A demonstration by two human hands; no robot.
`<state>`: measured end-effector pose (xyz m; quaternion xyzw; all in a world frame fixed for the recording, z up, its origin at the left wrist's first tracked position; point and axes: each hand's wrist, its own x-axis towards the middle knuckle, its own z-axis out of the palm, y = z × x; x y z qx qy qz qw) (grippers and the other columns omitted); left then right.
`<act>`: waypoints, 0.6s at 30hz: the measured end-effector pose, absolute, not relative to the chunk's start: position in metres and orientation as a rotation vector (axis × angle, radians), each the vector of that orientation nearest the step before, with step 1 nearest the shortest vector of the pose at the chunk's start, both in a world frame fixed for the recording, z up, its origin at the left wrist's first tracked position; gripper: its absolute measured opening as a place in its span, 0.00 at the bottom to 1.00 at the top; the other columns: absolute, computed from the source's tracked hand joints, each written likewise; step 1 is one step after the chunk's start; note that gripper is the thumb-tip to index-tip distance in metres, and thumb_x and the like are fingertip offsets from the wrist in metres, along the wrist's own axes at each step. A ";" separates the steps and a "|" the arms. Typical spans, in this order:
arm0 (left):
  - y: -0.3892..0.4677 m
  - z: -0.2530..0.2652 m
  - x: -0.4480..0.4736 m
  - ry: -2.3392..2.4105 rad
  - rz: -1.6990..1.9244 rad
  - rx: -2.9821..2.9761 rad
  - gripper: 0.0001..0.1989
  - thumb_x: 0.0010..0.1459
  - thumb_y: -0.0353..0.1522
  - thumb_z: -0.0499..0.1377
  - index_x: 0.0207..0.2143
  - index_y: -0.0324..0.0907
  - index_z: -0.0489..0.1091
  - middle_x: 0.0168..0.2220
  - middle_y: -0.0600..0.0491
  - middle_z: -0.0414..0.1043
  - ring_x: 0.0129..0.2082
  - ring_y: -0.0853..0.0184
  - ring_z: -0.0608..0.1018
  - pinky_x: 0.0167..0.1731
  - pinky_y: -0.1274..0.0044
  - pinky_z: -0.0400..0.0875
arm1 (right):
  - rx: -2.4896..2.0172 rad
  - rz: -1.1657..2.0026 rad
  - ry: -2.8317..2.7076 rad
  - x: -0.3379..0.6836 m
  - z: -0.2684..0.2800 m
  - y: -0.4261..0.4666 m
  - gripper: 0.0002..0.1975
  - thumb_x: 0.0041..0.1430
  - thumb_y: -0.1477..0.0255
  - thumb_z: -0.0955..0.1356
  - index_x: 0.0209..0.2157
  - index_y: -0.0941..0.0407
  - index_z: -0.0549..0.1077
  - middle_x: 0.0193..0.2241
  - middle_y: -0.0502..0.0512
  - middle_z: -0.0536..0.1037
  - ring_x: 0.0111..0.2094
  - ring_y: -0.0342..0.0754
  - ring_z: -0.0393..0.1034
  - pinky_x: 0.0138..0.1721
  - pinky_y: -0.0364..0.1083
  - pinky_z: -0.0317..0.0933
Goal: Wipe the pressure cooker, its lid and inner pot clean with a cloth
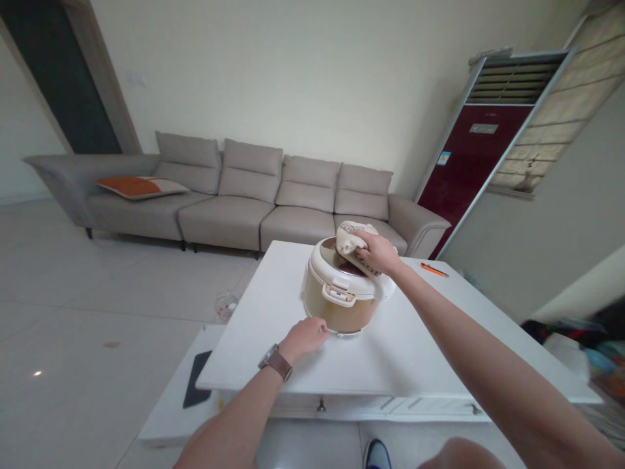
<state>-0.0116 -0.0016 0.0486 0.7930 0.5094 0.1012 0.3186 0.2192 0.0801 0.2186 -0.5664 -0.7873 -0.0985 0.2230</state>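
A white and gold rice cooker [342,314] stands upright on the white table, with its front latch and handle towards me. My right hand [375,253] is closed around a bunched cream cloth [352,236] with dark print. The cloth rests on top of the cooker's lid, and part of it hangs down towards the right. Low at the cooker's left front, my left hand [306,336] has its fingers curled in, right by the base. Whether those fingers grip the base or anything else is hidden. A brown-strapped watch is on my left wrist.
An orange pen-like tool [434,270] lies on the white table [415,365] at the right. Behind stands a grey sofa [229,218] with an orange cushion [139,187]. A red air conditioner [481,156] is at the back right. A dark flat object [196,381] rests on a lower shelf.
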 end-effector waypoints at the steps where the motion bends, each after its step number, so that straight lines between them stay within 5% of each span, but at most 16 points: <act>1: -0.002 0.049 -0.011 1.342 0.259 2.091 0.12 0.61 0.32 0.54 0.37 0.44 0.78 0.32 0.49 0.80 0.35 0.61 0.81 0.37 0.74 0.67 | -1.542 -0.262 -2.194 0.222 0.219 0.080 0.27 0.61 0.70 0.66 0.62 0.47 0.72 0.58 0.55 0.78 0.55 0.62 0.73 0.54 0.56 0.66; 6: -0.005 0.050 -0.009 1.354 0.234 2.114 0.12 0.61 0.33 0.55 0.39 0.45 0.79 0.38 0.48 0.82 0.40 0.60 0.82 0.39 0.75 0.69 | -1.677 -0.154 -1.942 0.254 0.217 0.089 0.19 0.61 0.70 0.64 0.53 0.52 0.76 0.47 0.59 0.83 0.47 0.59 0.76 0.49 0.53 0.68; 11: -0.006 0.050 -0.010 1.346 0.213 2.141 0.12 0.63 0.34 0.55 0.41 0.46 0.79 0.40 0.49 0.83 0.42 0.60 0.82 0.41 0.75 0.70 | -1.752 -0.216 -1.632 0.271 0.223 0.082 0.18 0.65 0.70 0.60 0.53 0.56 0.73 0.48 0.62 0.81 0.47 0.55 0.74 0.48 0.50 0.65; 18: -0.008 0.048 -0.007 1.352 0.191 2.170 0.13 0.62 0.33 0.54 0.41 0.45 0.79 0.43 0.47 0.83 0.44 0.57 0.82 0.42 0.73 0.70 | -1.890 -0.310 -1.979 0.239 0.225 0.046 0.15 0.63 0.67 0.66 0.51 0.53 0.75 0.43 0.61 0.83 0.41 0.57 0.75 0.42 0.49 0.62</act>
